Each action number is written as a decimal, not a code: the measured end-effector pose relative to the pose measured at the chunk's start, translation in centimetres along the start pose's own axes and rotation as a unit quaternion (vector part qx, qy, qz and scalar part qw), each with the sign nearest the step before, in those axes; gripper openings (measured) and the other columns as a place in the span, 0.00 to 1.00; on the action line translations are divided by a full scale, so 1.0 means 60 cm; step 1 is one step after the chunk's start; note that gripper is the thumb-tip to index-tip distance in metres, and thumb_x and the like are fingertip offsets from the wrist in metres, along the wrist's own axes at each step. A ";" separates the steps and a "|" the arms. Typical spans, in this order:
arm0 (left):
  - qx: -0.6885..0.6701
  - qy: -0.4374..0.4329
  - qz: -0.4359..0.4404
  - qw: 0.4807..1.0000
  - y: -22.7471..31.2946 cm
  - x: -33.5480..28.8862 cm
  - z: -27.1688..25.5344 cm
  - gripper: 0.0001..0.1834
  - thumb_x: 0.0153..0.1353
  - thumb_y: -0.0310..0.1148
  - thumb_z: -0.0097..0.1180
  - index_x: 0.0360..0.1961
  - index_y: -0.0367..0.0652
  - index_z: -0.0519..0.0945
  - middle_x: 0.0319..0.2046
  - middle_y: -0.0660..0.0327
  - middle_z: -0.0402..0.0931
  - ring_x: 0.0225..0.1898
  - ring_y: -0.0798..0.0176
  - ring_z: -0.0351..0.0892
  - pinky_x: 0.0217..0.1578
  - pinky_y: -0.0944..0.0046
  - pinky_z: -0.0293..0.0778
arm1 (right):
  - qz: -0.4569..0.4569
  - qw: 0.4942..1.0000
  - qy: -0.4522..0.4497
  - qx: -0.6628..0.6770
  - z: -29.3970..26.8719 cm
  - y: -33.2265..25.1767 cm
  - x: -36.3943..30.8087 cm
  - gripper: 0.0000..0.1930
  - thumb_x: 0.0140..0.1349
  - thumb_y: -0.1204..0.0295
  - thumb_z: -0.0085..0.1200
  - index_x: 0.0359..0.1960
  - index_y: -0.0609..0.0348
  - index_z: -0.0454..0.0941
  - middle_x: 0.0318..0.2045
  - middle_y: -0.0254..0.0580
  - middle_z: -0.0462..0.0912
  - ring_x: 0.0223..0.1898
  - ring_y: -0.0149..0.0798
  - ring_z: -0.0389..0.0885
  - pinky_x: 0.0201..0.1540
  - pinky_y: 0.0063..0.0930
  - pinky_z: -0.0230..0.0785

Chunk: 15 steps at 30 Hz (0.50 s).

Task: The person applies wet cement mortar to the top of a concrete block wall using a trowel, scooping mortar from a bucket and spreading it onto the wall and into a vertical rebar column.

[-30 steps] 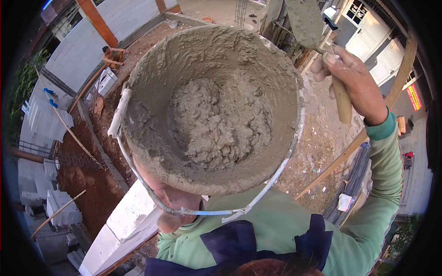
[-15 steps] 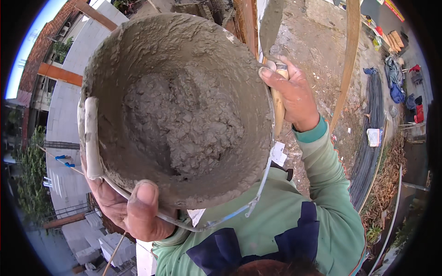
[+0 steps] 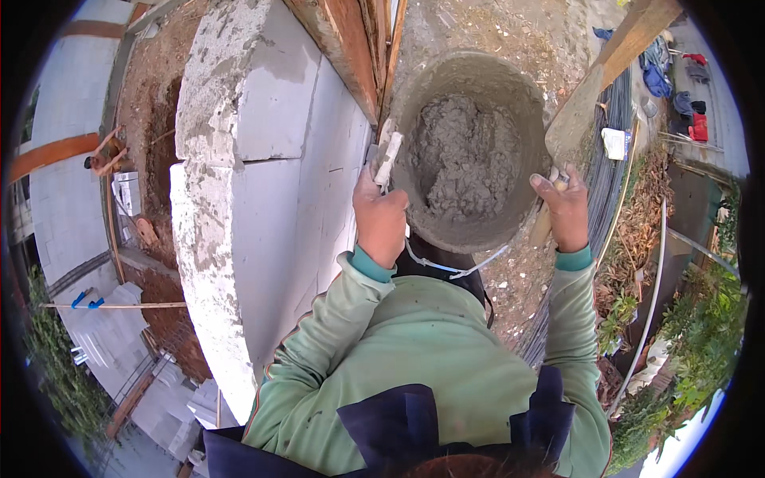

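Note:
A round bucket (image 3: 470,235) caked with grey cement hangs upright in front of me, its open top facing up. Wet mortar (image 3: 468,155) lies inside it. On the bucket's left rim my left hand (image 3: 379,219) is closed, beside the pale grip (image 3: 389,159) of the wire handle. My right hand (image 3: 566,205) is closed round a trowel against the right rim. The trowel's mortar-smeared blade (image 3: 572,119) points away from me, and its wooden handle (image 3: 542,227) shows below my fingers.
Close on my left stands a wall of pale blocks (image 3: 275,103) with mortar on its top. Wooden boards (image 3: 351,48) rise at its far end, and a slanting timber (image 3: 637,40) is at the far right. Dark rods (image 3: 613,111) lie right. Another person (image 3: 107,163) is far left.
The bucket has moved down, away from my head, and to the right, with both hands still on it. The block wall has come into view on the left.

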<state>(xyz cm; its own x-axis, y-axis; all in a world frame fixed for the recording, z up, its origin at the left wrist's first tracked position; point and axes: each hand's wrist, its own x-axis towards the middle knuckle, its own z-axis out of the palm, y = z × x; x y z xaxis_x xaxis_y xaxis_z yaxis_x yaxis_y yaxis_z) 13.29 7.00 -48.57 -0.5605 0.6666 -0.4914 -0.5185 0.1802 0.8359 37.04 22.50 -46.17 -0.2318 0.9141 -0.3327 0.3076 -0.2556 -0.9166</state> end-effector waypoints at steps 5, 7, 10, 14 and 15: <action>0.119 0.035 -0.117 0.985 -0.304 0.146 -0.058 0.22 0.47 0.22 0.51 0.48 0.30 0.75 0.30 0.61 0.74 0.28 0.68 0.70 0.30 0.67 0.67 | 0.050 0.995 -0.005 -0.082 0.008 0.377 0.077 0.20 0.56 0.74 0.64 0.50 0.67 0.74 0.33 0.32 0.77 0.34 0.26 0.72 0.37 0.22 0.67; 0.166 0.066 -0.157 0.971 -0.415 0.211 -0.083 0.18 0.48 0.23 0.52 0.43 0.30 0.77 0.28 0.61 0.74 0.26 0.67 0.69 0.29 0.65 0.66 | 0.055 0.992 -0.008 -0.109 0.030 0.524 0.124 0.20 0.55 0.73 0.65 0.49 0.67 0.74 0.33 0.33 0.77 0.33 0.27 0.72 0.37 0.24 0.67; 0.210 0.025 -0.194 0.958 -0.563 0.350 -0.137 0.13 0.49 0.25 0.53 0.37 0.31 0.79 0.24 0.63 0.73 0.26 0.67 0.68 0.29 0.62 0.66 | 0.172 0.983 0.006 -0.070 0.087 0.677 0.195 0.19 0.53 0.72 0.66 0.45 0.67 0.75 0.32 0.36 0.78 0.33 0.29 0.74 0.37 0.27 0.68; 0.309 0.025 -0.216 0.926 -0.701 0.405 -0.165 0.13 0.48 0.31 0.58 0.33 0.31 0.81 0.23 0.54 0.78 0.25 0.58 0.76 0.29 0.55 0.69 | 0.238 0.970 0.046 -0.028 0.090 0.834 0.185 0.17 0.54 0.74 0.65 0.43 0.68 0.75 0.32 0.37 0.79 0.31 0.31 0.76 0.36 0.27 0.69; 0.323 0.013 -0.183 0.928 -0.712 0.423 -0.165 0.14 0.52 0.32 0.59 0.37 0.32 0.81 0.26 0.59 0.78 0.28 0.63 0.73 0.32 0.60 0.68 | 0.264 0.964 0.031 0.001 0.098 0.850 0.191 0.19 0.56 0.73 0.64 0.46 0.68 0.73 0.33 0.37 0.78 0.31 0.30 0.75 0.33 0.26 0.69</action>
<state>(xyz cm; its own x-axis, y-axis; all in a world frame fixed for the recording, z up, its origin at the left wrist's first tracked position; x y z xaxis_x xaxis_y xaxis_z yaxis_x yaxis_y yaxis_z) 14.83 9.06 -99.17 -0.4420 0.4591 -0.7706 -0.1857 0.7937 0.5793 44.63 18.08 -98.01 0.0130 0.6731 -0.7394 0.3662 -0.6913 -0.6229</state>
